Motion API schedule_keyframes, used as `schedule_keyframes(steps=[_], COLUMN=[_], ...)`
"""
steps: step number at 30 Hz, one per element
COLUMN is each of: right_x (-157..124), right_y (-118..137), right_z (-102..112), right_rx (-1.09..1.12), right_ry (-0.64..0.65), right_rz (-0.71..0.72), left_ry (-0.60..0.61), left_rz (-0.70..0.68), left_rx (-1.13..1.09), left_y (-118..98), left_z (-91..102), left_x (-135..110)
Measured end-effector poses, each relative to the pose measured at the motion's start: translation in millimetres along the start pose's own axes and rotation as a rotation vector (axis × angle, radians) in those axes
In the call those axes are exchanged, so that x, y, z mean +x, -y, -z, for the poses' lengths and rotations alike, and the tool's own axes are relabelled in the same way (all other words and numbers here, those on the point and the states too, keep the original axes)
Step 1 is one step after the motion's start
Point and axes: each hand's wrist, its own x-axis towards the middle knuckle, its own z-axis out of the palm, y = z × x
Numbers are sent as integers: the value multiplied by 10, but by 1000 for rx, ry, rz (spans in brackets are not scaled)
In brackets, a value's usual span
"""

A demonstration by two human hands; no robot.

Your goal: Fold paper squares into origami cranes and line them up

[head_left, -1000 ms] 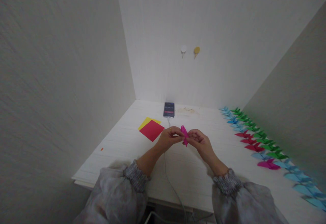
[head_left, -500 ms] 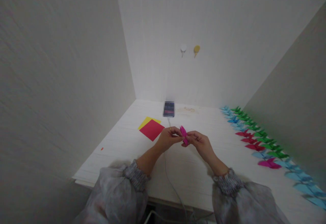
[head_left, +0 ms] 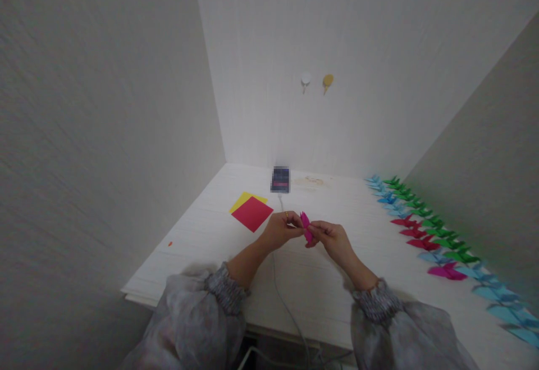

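Note:
A small magenta folded paper (head_left: 306,227) is held up over the white table (head_left: 210,246), between my two hands. My left hand (head_left: 281,231) pinches its left side with thumb and fingers. From the right, my right hand (head_left: 332,238) grips the same paper with its fingertips, which cover part of it. Left of my left hand lie a red paper square (head_left: 252,213) and, partly beneath it, a yellow paper square (head_left: 242,199).
A phone (head_left: 280,179) lies at the back with a white cable (head_left: 280,297) running forward. Folded paper cranes stand in rows at the right, green (head_left: 435,222), red (head_left: 423,243), blue (head_left: 492,291) and magenta (head_left: 447,272). Two hooks (head_left: 328,81) are on the back wall.
Both hands have shifted slightly down and right in view with the magenta folded paper, still gripping it. The view itself has moved a little; the table items lie as before.

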Motion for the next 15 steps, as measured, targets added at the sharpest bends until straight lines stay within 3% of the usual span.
schedule_keyframes(steps=[15], right_x=[-21], right_y=[33], right_z=[-63], right_rx=[64], right_ry=[-12], right_rz=[25], left_ry=[-13], left_rz=[-22], left_rx=[-223], left_y=[-17], left_z=[-38], left_x=[10])
